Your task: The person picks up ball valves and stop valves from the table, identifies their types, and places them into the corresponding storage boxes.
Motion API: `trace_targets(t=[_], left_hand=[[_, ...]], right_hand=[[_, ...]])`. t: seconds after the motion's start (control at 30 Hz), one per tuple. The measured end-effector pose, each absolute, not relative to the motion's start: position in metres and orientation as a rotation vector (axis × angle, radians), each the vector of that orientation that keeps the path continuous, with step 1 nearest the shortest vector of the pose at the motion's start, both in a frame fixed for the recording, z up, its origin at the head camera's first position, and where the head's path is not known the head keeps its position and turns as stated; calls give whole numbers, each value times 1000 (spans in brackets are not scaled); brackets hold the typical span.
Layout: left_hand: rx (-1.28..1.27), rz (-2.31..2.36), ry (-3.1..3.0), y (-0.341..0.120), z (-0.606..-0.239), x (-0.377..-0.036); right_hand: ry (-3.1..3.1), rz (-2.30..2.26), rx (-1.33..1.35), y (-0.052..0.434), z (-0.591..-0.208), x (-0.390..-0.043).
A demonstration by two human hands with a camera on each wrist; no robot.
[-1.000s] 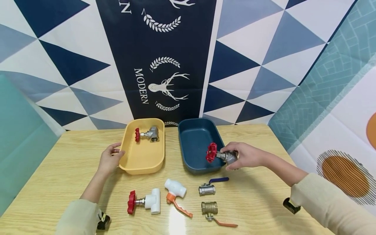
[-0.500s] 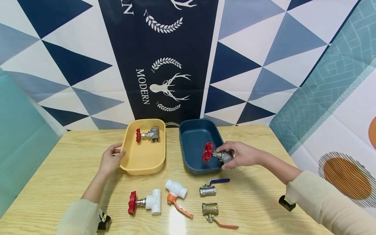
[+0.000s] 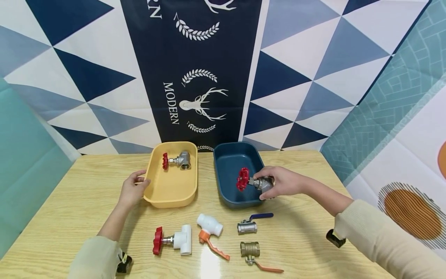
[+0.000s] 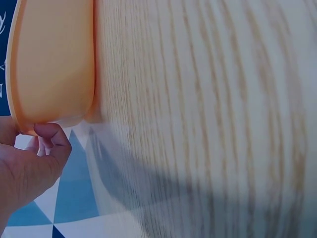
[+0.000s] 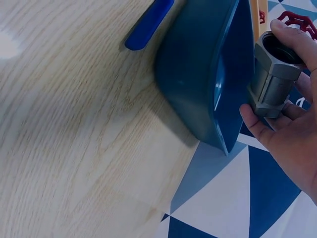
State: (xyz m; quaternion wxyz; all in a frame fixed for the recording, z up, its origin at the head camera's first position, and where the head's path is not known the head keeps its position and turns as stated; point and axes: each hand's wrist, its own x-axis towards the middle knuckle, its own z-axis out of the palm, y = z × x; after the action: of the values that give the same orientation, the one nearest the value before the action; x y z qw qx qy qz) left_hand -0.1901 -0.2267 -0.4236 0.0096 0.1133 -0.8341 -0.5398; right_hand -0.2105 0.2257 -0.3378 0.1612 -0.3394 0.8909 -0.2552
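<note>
My right hand grips the metal body of a gate valve with a red handwheel. It holds the valve above the right side of the blue tray, handwheel pointing left. In the right wrist view, the open threaded end of the gate valve faces the camera, beside the tray wall. My left hand pinches the left rim of the yellow tray; the left wrist view shows thumb and fingers at that rim. Inside the yellow tray lies a second metal gate valve with a red handwheel.
In front of the trays lie a white plastic valve with red handwheel, a white ball valve with orange lever, a steel ball valve with blue lever and a brass ball valve. A patterned backdrop stands behind the table.
My right hand has carried the gate valve leftward, farther over the blue tray. The left hand has stayed at the yellow tray's rim. The head view has shifted slightly.
</note>
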Motion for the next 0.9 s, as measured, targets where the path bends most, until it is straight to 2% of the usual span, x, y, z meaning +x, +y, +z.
trace_targets(t=[0.9], left_hand=[[365, -1694, -2600, -227, -424, -191]], right_hand=[[2507, -724, -1005, 210, -335, -221]])
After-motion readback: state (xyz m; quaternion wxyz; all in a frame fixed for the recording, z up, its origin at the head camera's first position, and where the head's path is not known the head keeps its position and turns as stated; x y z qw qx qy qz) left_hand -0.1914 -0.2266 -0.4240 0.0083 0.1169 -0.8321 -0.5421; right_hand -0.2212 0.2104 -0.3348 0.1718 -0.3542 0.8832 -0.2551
